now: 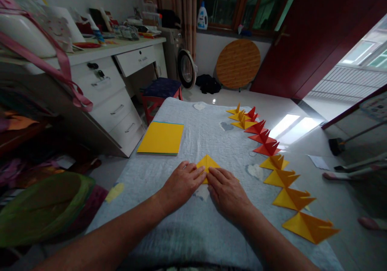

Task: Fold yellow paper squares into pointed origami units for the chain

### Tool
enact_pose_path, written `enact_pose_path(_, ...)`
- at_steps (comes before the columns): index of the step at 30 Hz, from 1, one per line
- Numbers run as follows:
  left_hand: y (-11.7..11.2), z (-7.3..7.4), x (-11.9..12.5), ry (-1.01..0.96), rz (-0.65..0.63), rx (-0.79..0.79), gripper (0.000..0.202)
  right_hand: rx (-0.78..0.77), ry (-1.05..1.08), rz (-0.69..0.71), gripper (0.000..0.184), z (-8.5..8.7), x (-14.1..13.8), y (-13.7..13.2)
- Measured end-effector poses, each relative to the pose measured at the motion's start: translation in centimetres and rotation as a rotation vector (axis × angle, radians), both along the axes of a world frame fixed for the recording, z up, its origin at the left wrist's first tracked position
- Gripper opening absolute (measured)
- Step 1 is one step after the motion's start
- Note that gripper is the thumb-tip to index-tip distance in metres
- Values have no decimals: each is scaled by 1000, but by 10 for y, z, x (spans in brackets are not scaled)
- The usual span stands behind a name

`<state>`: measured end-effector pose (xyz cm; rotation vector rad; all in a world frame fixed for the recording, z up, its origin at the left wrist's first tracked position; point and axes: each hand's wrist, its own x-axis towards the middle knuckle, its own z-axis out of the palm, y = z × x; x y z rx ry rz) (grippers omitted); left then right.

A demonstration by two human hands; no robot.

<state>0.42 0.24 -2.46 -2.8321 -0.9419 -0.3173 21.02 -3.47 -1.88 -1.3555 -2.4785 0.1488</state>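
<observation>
A folded piece of yellow origami paper (207, 161) lies on the cloth-covered table in front of me, its point facing away. My left hand (184, 182) presses its left side with closed fingers. On the right side, my right hand (227, 187) holds it down, fingers together and bent. Both hands nearly meet at the paper's middle crease and hide much of its lower part. To the left sits a stack of square origami paper (161, 138), yellow on top. Along the table's right side runs a row of folded pieces, red ones (266, 147) between yellow-orange ones (293, 198).
A pale blue patterned cloth (199, 134) covers the table. Beyond its far left corner stands a stool (161, 87), with a white desk (102, 89) and an open washing machine (186, 69) behind. A green-lined bin (45, 206) is at lower left.
</observation>
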Motion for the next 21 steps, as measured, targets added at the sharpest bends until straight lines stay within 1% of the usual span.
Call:
enact_pose_path(4, -8, -4, -8, 17, -47, 33, 28, -25, -50, -4, 29, 3, -2, -4)
enact_pose_path(7, -16, -5, -20, 22, -43, 47, 34, -37, -104, 7, 30, 4, -3, -6)
enact_pose_path(14, -35, 1, -54, 67, 17, 58, 36, -61, -166, 15, 46, 5, -4, -10)
enact_pose_path(18, -44, 3, -70, 79, 63, 77, 36, -68, -185, 15, 51, 6, -7, -11)
enact_pose_path(21, -47, 5, -79, 85, 81, 79, 36, -64, -199, 20, 53, 7, -9, -12)
